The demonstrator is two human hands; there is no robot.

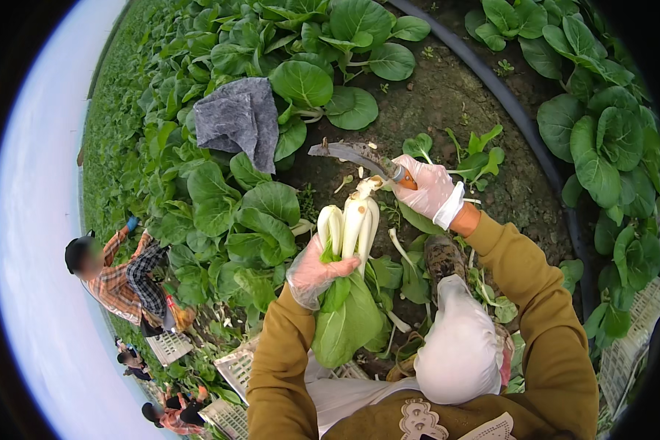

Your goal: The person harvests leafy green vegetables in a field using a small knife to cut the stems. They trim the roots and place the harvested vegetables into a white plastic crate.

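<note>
In a clear plastic glove, my left hand [322, 269] grips a head of bok choy [355, 231] by its stalks. The pale root end points up and away from me, and the green leaves hang toward my lap. My right hand [426, 190], gloved the same way, holds a curved harvest knife [357, 155] by its orange-brown handle. Dark soil marks the blade, which lies just beyond the cut base of the bok choy. Whether the blade touches the base, I cannot tell. Small pale trimmings lie on the soil near the blade.
Dense bok choy plants [247, 220] grow at the left, with a grey cloth [239, 124] on them. A black irrigation hose [506, 93] curves along the soil [429, 93] at the right. White plastic crates [632, 341] stand at both sides. Several co-workers, one a person [124, 275] in plaid, are at the left.
</note>
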